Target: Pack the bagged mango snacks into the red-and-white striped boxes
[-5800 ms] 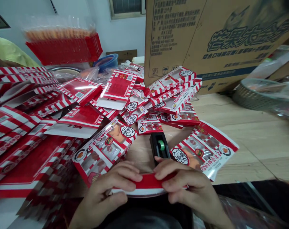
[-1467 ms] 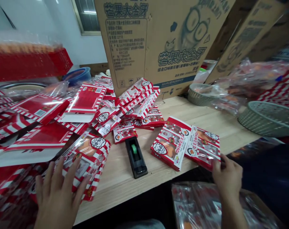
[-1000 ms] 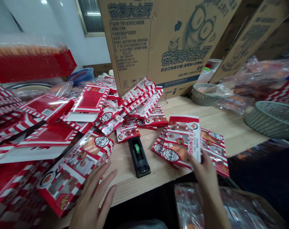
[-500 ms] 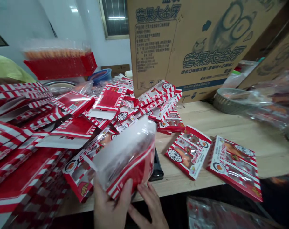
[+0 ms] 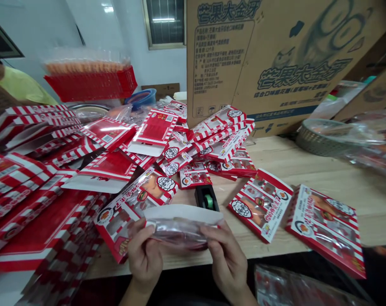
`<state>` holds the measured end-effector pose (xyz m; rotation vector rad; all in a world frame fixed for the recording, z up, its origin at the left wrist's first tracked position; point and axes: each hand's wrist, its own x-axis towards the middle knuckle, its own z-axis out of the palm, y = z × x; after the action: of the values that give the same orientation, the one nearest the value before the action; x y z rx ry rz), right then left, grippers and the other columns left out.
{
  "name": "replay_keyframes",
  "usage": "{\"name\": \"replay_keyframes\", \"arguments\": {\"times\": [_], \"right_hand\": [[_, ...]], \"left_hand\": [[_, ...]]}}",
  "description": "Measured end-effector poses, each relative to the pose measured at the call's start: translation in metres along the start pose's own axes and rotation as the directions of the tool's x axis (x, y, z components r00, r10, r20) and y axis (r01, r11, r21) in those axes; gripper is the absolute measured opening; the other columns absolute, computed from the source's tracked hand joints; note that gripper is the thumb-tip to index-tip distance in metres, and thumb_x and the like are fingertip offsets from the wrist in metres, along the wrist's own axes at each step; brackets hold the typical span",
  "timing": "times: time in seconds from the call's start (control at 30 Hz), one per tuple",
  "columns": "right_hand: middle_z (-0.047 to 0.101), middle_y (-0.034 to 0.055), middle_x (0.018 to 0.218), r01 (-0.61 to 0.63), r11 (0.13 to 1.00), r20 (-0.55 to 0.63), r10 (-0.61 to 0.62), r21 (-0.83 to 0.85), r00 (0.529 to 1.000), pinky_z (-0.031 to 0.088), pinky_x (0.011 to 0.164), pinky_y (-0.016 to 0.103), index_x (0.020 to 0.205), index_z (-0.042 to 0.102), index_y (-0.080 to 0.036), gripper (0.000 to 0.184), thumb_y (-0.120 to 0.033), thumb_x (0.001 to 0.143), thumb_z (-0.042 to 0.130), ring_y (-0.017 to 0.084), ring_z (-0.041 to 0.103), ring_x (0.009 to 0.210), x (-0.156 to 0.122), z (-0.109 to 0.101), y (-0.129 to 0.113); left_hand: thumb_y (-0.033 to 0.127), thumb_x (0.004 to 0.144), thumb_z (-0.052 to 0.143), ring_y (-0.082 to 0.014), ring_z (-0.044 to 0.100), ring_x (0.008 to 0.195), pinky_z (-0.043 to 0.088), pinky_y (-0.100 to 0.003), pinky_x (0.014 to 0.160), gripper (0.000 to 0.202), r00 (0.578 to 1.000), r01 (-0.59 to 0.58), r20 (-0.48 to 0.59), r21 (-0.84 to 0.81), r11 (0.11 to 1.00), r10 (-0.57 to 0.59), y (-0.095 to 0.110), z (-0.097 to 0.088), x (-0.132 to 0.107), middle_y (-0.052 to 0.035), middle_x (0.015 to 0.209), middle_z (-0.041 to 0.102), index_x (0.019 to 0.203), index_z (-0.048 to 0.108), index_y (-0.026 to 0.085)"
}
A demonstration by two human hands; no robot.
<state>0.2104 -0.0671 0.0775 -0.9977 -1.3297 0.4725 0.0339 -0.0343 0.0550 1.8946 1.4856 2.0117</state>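
Between my two hands is a red-and-white cardboard box [image 5: 183, 212], its end toward me, with a white flap raised at the back and clear plastic wrapping showing in its mouth. My left hand [image 5: 145, 255] pinches the box's left corner. At the right corner, my right hand [image 5: 226, 257] grips it with thumb and fingers. The printed face of this box is hidden from me. Just behind it stands a black tape dispenser [image 5: 207, 198] with a green roll. A windowed snack box [image 5: 135, 208] lies to the left, partly behind my left hand.
Stacked red-striped boxes [image 5: 46, 229] crowd the left, with a loose pile [image 5: 218, 127] at the centre. Two filled boxes [image 5: 261, 204] lie to the right. Behind are a large carton [image 5: 224, 63], a red crate [image 5: 91, 85], a blue basin [image 5: 142, 98] and a grey basket [image 5: 323, 140]. A person's yellow sleeve [image 5: 27, 85] shows far left.
The box has turned from slanted to level, its open end now facing me. My right hand has moved from its underside to the right corner. The tape dispenser has come into fuller view.
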Motion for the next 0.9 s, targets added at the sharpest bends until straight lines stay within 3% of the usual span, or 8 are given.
{"name": "replay_keyframes", "arguments": {"times": [0.1, 0.2, 0.3, 0.37, 0.43, 0.5, 0.67, 0.9], "right_hand": [[0.071, 0.0046, 0.108, -0.032, 0.997, 0.043, 0.029, 0.07, 0.999, 0.057, 0.082, 0.033, 0.104, 0.069, -0.031, 0.021, -0.025, 0.097, 0.05, 0.021, 0.068, 0.099, 0.005, 0.001, -0.009], [0.068, 0.0024, 0.12, -0.2, 0.942, 0.039, 0.197, 0.269, 0.98, 0.055, 0.09, 0.033, 0.133, 0.048, -0.042, 0.038, -0.026, 0.099, 0.048, 0.02, 0.064, 0.112, 0.008, 0.001, -0.018], [0.066, 0.0024, 0.127, -0.354, 0.863, 0.226, 0.287, 0.361, 0.931, 0.051, 0.097, 0.034, 0.137, 0.044, -0.043, 0.041, -0.026, 0.1, 0.046, 0.019, 0.059, 0.12, 0.013, -0.005, -0.022], [0.064, 0.0006, 0.129, -0.36, 0.856, 0.303, 0.255, 0.37, 0.918, 0.05, 0.097, 0.031, 0.115, 0.065, -0.039, 0.026, -0.025, 0.099, 0.049, 0.019, 0.06, 0.119, 0.018, -0.01, -0.021], [0.064, -0.0018, 0.128, -0.325, 0.856, 0.307, 0.209, 0.401, 0.928, 0.05, 0.094, 0.029, 0.096, 0.071, -0.036, 0.022, -0.025, 0.098, 0.051, 0.017, 0.061, 0.115, 0.023, -0.014, -0.019], [0.064, -0.0026, 0.127, -0.298, 0.862, 0.301, 0.181, 0.411, 0.936, 0.05, 0.093, 0.029, 0.09, 0.071, -0.034, 0.022, -0.024, 0.097, 0.053, 0.017, 0.062, 0.113, 0.028, -0.014, -0.019], [0.061, -0.0009, 0.129, -0.326, 0.903, 0.33, 0.229, 0.279, 0.916, 0.049, 0.096, 0.03, 0.076, 0.066, -0.027, 0.017, -0.04, 0.079, 0.075, 0.02, 0.061, 0.113, 0.032, -0.01, -0.028], [0.071, -0.0017, 0.104, -0.253, 0.961, 0.303, 0.21, 0.109, 0.93, 0.049, 0.099, 0.027, 0.105, 0.067, -0.034, 0.022, -0.029, 0.085, 0.072, 0.016, 0.064, 0.107, 0.033, -0.007, -0.038]], "left_hand": [[0.035, 0.098, 0.041, -0.0158, 0.066, 0.075, 0.055, -0.026, 0.07, 0.032, 0.996, 0.083, 0.025, -0.018, 0.996, -0.082, 0.007, -0.003, 0.004, 0.0007, 0.07, 0.063, 0.077, 0.06, 0.022], [0.031, 0.095, 0.049, -0.0135, 0.066, 0.064, 0.053, -0.021, 0.056, 0.015, 0.945, 0.319, 0.136, -0.172, 0.932, -0.298, 0.023, -0.01, 0.018, 0.0023, 0.071, 0.067, 0.094, 0.063, 0.024], [0.033, 0.089, 0.061, -0.0187, 0.072, 0.081, 0.058, -0.028, 0.067, 0.037, 0.752, 0.656, 0.442, -0.424, 0.624, -0.49, 0.033, -0.021, 0.037, -0.0024, 0.101, 0.074, 0.125, 0.055, 0.033], [0.032, 0.089, 0.061, -0.0226, 0.071, 0.094, 0.059, -0.033, 0.078, 0.029, 0.627, 0.764, 0.661, -0.417, 0.492, -0.412, 0.032, -0.027, 0.048, -0.0046, 0.107, 0.074, 0.118, 0.064, 0.032], [0.03, 0.092, 0.057, -0.0237, 0.07, 0.1, 0.058, -0.035, 0.084, 0.018, 0.582, 0.764, 0.77, -0.406, 0.502, -0.262, 0.027, -0.031, 0.055, -0.0042, 0.11, 0.074, 0.097, 0.075, 0.03], [0.029, 0.094, 0.053, -0.0235, 0.069, 0.102, 0.057, -0.036, 0.086, 0.026, 0.595, 0.719, 0.791, -0.445, 0.534, -0.144, 0.021, -0.033, 0.058, -0.0015, 0.115, 0.072, 0.085, 0.076, 0.031], [0.029, 0.097, 0.049, -0.0175, 0.066, 0.107, 0.053, -0.031, 0.093, 0.028, 0.683, 0.588, 0.726, -0.478, 0.653, -0.083, 0.019, -0.032, 0.053, 0.0043, 0.12, 0.068, 0.082, 0.072, 0.032], [0.017, 0.094, 0.054, -0.0142, 0.066, 0.103, 0.055, -0.024, 0.087, 0.024, 0.73, 0.389, 0.683, -0.448, 0.805, 0.027, 0.031, -0.032, 0.061, 0.0012, 0.113, 0.068, 0.103, 0.069, 0.033]]}}
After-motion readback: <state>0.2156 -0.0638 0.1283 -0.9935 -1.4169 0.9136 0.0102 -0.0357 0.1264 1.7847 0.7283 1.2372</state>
